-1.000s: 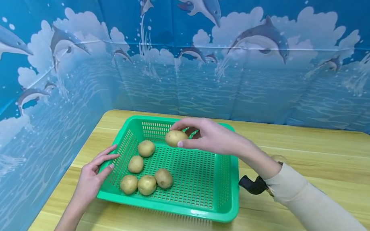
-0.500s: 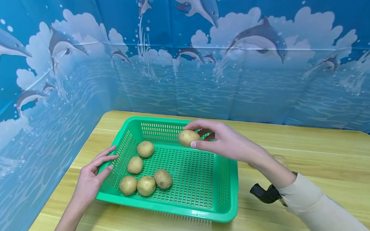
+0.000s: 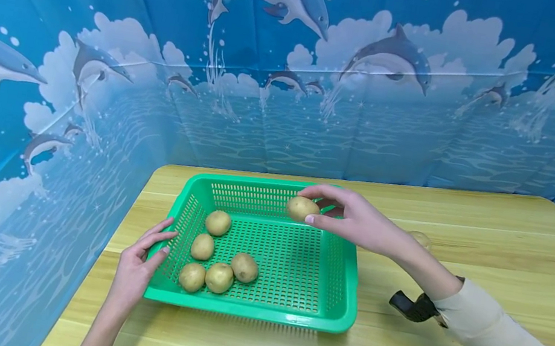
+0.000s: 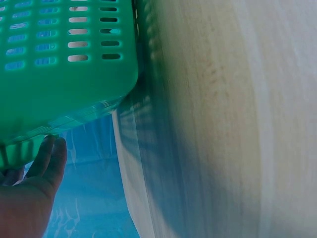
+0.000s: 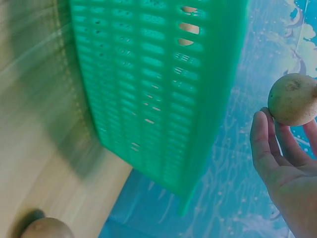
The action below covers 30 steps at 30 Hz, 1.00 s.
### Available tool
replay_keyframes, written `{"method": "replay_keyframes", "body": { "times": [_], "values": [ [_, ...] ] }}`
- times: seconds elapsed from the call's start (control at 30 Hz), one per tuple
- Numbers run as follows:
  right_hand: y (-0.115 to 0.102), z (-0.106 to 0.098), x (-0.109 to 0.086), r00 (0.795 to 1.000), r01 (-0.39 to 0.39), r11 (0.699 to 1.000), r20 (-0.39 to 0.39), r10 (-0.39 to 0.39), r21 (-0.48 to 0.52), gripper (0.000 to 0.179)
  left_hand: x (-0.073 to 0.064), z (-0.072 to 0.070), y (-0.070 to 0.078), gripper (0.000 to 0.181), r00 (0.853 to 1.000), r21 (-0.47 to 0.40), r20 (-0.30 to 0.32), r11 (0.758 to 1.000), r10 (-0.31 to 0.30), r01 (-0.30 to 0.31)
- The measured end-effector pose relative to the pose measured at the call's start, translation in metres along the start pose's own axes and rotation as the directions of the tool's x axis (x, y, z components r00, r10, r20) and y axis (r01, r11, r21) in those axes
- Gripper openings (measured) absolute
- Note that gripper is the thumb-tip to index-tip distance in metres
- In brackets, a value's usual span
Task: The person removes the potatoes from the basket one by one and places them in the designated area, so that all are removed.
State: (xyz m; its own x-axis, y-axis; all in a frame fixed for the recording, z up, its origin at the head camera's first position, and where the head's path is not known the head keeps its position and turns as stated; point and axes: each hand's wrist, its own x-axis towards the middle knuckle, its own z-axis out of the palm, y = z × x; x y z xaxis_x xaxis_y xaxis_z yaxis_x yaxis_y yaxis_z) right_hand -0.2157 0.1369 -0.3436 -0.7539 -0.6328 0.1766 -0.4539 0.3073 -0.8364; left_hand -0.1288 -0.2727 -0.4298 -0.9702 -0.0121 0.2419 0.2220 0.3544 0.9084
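Note:
My right hand pinches a potato between thumb and fingers, raised over the back right part of a green perforated plastic basket. In the right wrist view the held potato sits at the fingertips, above the basket's rim. My left hand grips the basket's left rim, some fingers reaching over the edge; the left wrist view shows two fingers against the outside, beneath the lip. Several pale yellow potatoes lie on the basket floor along the left and front, among them one potato farthest back.
The basket stands on a wood-grain table. Behind my right forearm, a loose potato lies partly hidden on the table. A blue dolphin-print curtain closes off the back and left side. Black wrist mounts stick out below my wrists.
My right hand has moved right with the potato, from the middle of the basket's back part toward its right side. The left hand and the potatoes in the basket have stayed put.

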Motion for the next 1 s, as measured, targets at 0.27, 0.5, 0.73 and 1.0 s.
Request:
{"method": "replay_keyframes", "body": {
  "times": [0.27, 0.5, 0.73, 1.0],
  "values": [
    [0.012, -0.003, -0.012, 0.999, -0.015, 1.0, -0.052, 0.016, 0.022, 0.041, 0.0, 0.0, 0.0, 0.027, 1.0, 0.007, 0.0, 1.0, -0.002, 0.002],
    [0.019, -0.006, -0.023, 0.994, -0.037, 0.998, -0.103, 0.043, 0.055, 0.04, 0.0, 0.0, 0.0, 0.027, 1.0, 0.005, -0.002, 1.0, 0.003, -0.003],
    [0.027, -0.011, -0.036, 0.986, -0.068, 0.996, -0.148, 0.077, 0.06, 0.04, 0.0, 0.0, 0.001, 0.027, 1.0, 0.011, -0.001, 1.0, -0.001, 0.001],
    [0.034, -0.017, -0.05, 0.966, -0.125, 0.99, -0.222, 0.136, 0.062, 0.042, 0.0, 0.001, 0.002, 0.027, 1.0, 0.012, -0.011, 1.0, 0.005, -0.005]
  ]
}}
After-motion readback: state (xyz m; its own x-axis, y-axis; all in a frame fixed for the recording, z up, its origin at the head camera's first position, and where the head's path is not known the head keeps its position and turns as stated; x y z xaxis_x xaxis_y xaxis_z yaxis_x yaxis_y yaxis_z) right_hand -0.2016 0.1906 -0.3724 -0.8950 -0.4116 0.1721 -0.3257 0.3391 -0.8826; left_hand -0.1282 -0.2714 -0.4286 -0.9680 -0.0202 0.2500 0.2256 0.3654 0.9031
